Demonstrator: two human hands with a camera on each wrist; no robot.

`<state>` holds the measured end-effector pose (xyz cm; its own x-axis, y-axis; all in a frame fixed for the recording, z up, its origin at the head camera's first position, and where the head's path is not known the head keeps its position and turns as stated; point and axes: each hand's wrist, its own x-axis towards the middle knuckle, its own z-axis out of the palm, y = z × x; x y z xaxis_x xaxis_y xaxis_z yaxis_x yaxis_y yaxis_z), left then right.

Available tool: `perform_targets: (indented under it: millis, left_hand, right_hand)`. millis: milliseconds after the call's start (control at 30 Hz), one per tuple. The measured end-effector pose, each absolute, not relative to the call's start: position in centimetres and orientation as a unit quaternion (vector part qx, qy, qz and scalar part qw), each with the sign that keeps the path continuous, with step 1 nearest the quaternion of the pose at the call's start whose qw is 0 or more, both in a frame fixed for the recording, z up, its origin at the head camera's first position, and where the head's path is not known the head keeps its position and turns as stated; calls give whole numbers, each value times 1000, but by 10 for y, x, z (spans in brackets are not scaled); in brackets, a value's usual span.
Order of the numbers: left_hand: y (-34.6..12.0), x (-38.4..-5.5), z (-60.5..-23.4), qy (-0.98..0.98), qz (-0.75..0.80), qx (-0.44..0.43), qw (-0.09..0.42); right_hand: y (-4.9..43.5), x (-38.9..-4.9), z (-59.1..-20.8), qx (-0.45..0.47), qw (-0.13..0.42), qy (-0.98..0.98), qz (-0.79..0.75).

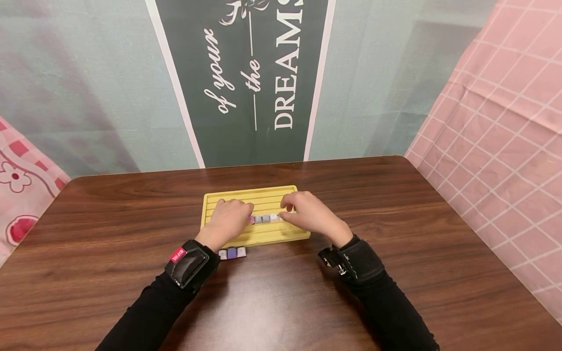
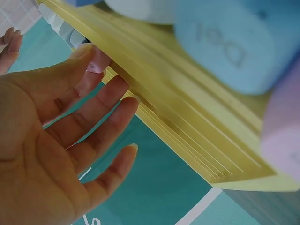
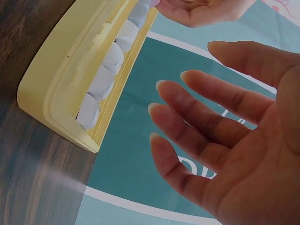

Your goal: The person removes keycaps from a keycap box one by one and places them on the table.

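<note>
On the table lies a yellow tray with long ridged slots. A row of keycaps, grey and white with a pink one at the left end, stands in one slot. My left hand is over the tray's left half; in the left wrist view its thumb and index finger pinch the pink keycap at the row's end, the other fingers spread. My right hand hovers at the row's right end. In the right wrist view its fingers are relaxed and hold nothing, apart from the white keycaps.
Several loose keycaps, white and purple, lie in a line before the tray's near edge, partly behind my left wrist. A blue "Del" keycap looms close in the left wrist view. The brown wooden table ends at a printed curtain.
</note>
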<state>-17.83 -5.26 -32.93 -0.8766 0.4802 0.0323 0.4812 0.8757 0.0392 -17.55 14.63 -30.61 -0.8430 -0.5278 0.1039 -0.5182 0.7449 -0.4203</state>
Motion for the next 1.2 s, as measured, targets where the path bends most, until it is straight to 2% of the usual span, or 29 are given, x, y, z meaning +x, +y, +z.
perform_targets:
  millis: [367,733,1200]
  left_hand:
    - [-53,-178,-329,-968,-26,-249,6]
    - [-55,-175,-326,-966,-41,-255,27]
    - [-58,-164,-324,-954,-44,-281,90]
  right_hand:
    - [146,-176,-306,-283,11,933,-220]
    - [146,-176,-306,-279,14,935,-218]
    - [145,-175,-307,-283,10,934,-217]
